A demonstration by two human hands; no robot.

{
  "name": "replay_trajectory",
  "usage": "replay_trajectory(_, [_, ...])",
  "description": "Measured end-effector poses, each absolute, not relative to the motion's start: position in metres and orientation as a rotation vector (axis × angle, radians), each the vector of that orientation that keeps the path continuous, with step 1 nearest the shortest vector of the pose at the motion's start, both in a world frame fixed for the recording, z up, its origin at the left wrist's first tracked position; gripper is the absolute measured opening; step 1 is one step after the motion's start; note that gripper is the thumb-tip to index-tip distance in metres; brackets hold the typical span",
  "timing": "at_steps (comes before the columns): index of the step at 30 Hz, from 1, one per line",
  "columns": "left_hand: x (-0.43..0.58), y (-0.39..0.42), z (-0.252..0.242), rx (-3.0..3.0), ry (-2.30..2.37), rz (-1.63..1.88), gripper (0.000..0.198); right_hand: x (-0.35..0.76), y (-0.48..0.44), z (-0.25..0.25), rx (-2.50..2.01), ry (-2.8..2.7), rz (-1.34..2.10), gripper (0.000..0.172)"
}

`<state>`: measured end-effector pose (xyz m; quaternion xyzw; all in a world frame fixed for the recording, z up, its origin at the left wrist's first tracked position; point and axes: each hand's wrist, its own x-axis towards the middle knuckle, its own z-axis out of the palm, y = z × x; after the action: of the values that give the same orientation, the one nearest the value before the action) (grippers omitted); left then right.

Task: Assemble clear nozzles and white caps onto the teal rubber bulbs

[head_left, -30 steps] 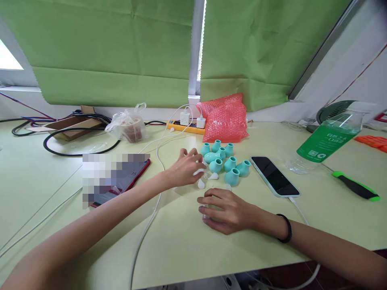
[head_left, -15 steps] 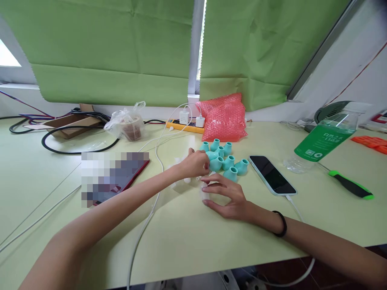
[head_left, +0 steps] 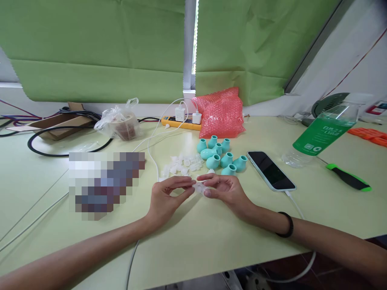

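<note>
A small translucent white plastic piece is held low over the table between my two hands. The thumb and fingers of my right hand grip its right end. My left hand pinches at its left end; whether a second tiny part sits in those fingertips, I cannot make out. Just beyond my hands lies a loose pile of similar translucent pieces. Several turquoise bulb-shaped parts with round openings stand right of the pile, one of them lying on its side.
A phone on a white cable lies to the right, near a tilted green-labelled bottle and a screwdriver. Behind are pink bubble-wrap bags and a power strip. A blurred-out item lies left; a white cable crosses the table.
My left hand has drawn back from the turquoise parts towards me and now meets my right hand at the plastic piece. The translucent pile has come into view.
</note>
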<state>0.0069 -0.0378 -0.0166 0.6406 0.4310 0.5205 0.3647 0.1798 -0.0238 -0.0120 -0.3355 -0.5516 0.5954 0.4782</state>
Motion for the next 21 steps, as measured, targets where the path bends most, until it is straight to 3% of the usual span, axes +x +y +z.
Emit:
replay_trajectory(5, [0.0071, -0.0399, -0.0142, 1.757, 1.178, 1.403, 0.029, 0.1805, -0.0244, -0.0127, -0.857, -1.265, 1.6, 0.005])
replay_trajectory(11, [0.0059, -0.0419, -0.0172, 1.794, 1.159, 1.439, 0.03, 0.1805, -0.0246, -0.0116, -0.856, -1.197, 1.709, 0.009])
replay_trajectory(21, [0.0052, -0.0432, -0.0124, 1.816, 1.093, 1.427, 0.011, 0.1796, -0.0225, -0.0159, -0.837, -1.165, 1.874, 0.015])
